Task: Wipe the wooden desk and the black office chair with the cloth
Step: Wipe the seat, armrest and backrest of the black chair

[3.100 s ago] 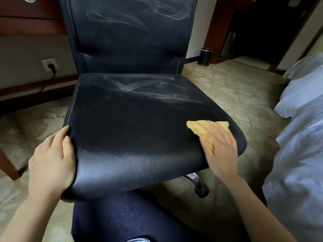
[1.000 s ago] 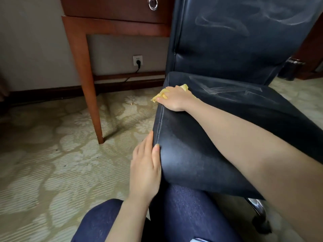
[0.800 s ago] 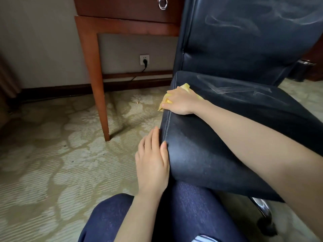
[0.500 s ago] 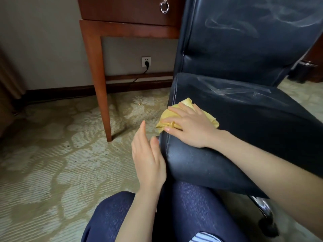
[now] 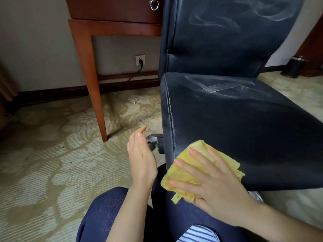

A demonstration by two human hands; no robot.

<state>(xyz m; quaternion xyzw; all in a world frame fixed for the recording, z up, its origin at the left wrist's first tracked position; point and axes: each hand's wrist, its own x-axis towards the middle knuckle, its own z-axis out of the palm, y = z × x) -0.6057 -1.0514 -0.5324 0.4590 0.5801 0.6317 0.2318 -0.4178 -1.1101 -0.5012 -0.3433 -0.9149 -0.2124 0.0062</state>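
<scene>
Filling the right half of the frame, the black office chair (image 5: pixel 236 110) stands on patterned carpet (image 5: pixel 52 154), its seat and backrest streaked with pale dusty smears in the upper right, which suggests those areas have yet to be wiped. Behind it at the upper left, the wooden worktop (image 5: pixel 113 13) shows only a drawer front with a metal ring pull (image 5: pixel 154 5) and one slanting leg; its top is out of view, so I cannot tell whether it has been cleaned. A wall socket (image 5: pixel 140 60) with a black plug sits between the leg and the chair, and a dark bin (image 5: pixel 295 67) stands at the far right edge. The person's blue-clad knees occupy the lower centre, tucked against the seat front, probably to get near the low surface. The right hand (image 5: pixel 215 182) lies flat with spread, straight fingers, pressing the yellow cloth (image 5: pixel 197 165) over the seat's front left corner, a posture suited to broad wiping pressure. The left hand (image 5: pixel 141 158) hangs free beside the seat edge, relaxed and empty, touching nothing. A small tag (image 5: pixel 176 198) dangles from the cloth's lower edge; its print is too small to read.
</scene>
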